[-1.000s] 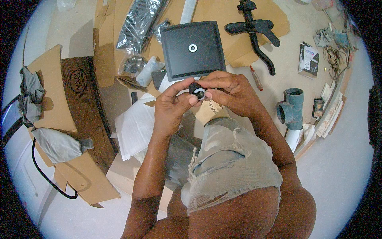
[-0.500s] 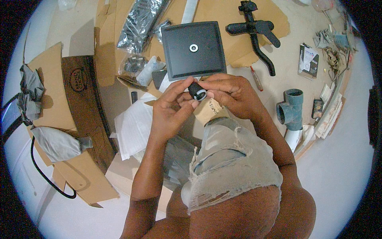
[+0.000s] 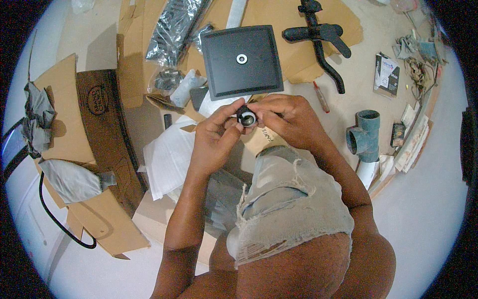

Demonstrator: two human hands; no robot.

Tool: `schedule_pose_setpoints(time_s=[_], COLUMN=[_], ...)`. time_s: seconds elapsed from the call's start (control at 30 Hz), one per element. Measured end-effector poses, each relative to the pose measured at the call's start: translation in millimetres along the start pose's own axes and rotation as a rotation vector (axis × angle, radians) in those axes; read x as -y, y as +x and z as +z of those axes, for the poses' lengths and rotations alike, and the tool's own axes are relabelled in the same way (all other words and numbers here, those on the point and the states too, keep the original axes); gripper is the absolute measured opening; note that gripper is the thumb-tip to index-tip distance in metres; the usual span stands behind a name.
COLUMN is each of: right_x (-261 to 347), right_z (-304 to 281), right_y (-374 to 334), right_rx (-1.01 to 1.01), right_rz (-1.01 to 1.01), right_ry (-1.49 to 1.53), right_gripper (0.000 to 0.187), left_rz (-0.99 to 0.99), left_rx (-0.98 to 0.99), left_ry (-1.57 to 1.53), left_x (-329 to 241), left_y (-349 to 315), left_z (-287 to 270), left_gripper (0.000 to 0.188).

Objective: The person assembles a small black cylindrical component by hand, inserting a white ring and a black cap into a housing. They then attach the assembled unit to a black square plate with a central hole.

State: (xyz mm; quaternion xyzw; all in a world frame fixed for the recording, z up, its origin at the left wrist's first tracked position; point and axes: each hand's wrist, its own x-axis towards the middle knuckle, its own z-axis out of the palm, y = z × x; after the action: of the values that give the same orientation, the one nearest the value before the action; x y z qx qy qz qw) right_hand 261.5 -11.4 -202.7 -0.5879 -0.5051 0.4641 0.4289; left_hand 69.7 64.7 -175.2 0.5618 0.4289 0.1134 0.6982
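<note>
Seated on the floor, the person held a small black round fitting (image 3: 246, 117) up between both hands, just above the bent knee. The left hand (image 3: 214, 142) was closed around its left side, thumb and forefinger pinching the rim, the other fingers curled loosely beneath. The right hand (image 3: 291, 119) was folded over the fitting's right side, its fingertips pressing on the far edge, so the part was gripped from both sides with only its pale centre showing. Whether a second piece sat inside the right palm could not be told.

Just beyond the hands lay a square black shower head (image 3: 242, 61) with a metal ring at its middle; further out past the right hand rested a black tap body (image 3: 318, 42) on cardboard (image 3: 279, 20). To the right of the right hand stood a grey-blue pipe tee (image 3: 366, 137), and left of the left hand lay white wrapping sheets (image 3: 167, 159).

By the look of the grip, the step in hand was seating or turning something in the fitting. The next move would seem to call for steady counter-pressure from one hand while the other twisted squarely.
</note>
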Motion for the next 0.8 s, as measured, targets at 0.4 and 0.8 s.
schedule_pose_setpoints(time_s=[0.4, 0.8], right_x=[-7, 4], right_z=[3, 4], right_y=[1, -1], right_rx=[-0.014, -0.066], right_rz=[0.248, 0.062], right_ry=[0.306, 0.230], right_gripper=[0.025, 0.036], left_rz=[-0.075, -0.050], left_rx=[-0.117, -0.167], left_ry=[-0.061, -0.130], left_x=[-6, -8], left_y=[8, 12], left_z=[15, 17], left_gripper=[0.037, 0.037])
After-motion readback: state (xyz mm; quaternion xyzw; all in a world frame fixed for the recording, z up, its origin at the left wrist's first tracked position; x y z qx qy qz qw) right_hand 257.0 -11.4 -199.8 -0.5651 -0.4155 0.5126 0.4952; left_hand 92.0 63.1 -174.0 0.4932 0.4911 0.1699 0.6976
